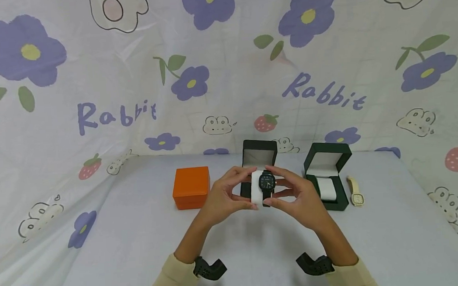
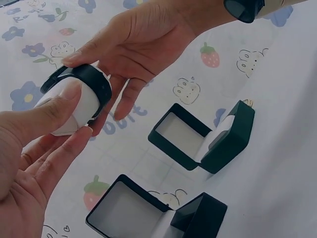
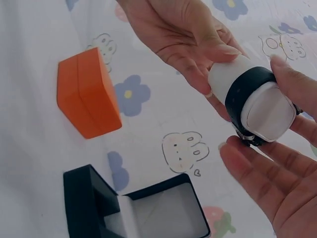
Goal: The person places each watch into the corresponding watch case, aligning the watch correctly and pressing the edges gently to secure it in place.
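While the left hand [image 1: 224,195] pinches a white cushion [image 1: 256,189] near one end, the right hand [image 1: 302,196] pinches the black watch [image 1: 267,181] wrapped near its other end, index finger above, thumb below. Remaining right fingers look slightly spread; can't tell which ones touch. Watch and cushion sit just in front of the black box [image 1: 259,144], lid raised. Likely light; cushion probably soft, strap bendy, dial glass slick and scratchable, so best held by cushion ends and strap edges. Left of the black box: closed orange box [image 1: 191,189]. Right of it: green box [image 1: 337,204], lid up, second cushion [image 1: 327,189] inside; farther right, gold watch [image 1: 357,197]. Head view shows the dial face; right wrist view shows the cushion's flat end, hidden from the head. Left wrist view misses the orange box.
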`<state>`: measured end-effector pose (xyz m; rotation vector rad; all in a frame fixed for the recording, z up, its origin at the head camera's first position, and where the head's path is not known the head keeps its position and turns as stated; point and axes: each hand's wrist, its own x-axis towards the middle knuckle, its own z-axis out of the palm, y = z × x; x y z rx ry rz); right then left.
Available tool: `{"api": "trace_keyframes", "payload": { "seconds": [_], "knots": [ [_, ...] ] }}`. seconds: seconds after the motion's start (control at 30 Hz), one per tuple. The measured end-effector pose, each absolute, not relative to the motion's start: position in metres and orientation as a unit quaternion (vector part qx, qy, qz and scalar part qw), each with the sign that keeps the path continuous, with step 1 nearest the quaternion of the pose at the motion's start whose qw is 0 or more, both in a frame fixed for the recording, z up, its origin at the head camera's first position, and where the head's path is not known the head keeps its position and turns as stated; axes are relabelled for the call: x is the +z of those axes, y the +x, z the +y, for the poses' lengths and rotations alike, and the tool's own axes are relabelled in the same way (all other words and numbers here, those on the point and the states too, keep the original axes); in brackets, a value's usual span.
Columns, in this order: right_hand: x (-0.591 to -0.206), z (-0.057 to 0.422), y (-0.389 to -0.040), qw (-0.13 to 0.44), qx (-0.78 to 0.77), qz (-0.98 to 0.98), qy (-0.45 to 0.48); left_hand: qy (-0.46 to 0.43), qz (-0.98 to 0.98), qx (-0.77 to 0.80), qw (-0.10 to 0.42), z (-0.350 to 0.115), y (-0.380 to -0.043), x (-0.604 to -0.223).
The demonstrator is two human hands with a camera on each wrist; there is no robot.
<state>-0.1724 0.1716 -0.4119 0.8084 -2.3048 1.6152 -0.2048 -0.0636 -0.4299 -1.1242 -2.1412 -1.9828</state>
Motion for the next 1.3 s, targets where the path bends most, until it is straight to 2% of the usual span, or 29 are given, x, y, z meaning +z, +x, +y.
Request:
{"api": "trace_keyframes", "payload": {
  "seconds": [0.57,0.87,1.3],
  "knots": [
    [-0.4143,0.1675,-0.1717,0.067,0.594,-0.756,0.268,-0.363,-0.681,-0.636,-0.017,-0.0625,-0.2022,-0.4266],
    [-0.4107,0.1753,-0.1713,0.041,0.543,-0.790,0.283,-0.356,-0.686,-0.634,-0.003,-0.0616,-0.2024,-0.4273],
    [-0.4143,0.1709,-0.1726,0.082,0.539,-0.788,0.287,-0.353,-0.688,-0.635,-0.002,-0.0607,-0.2036,-0.4301]
  ]
}}
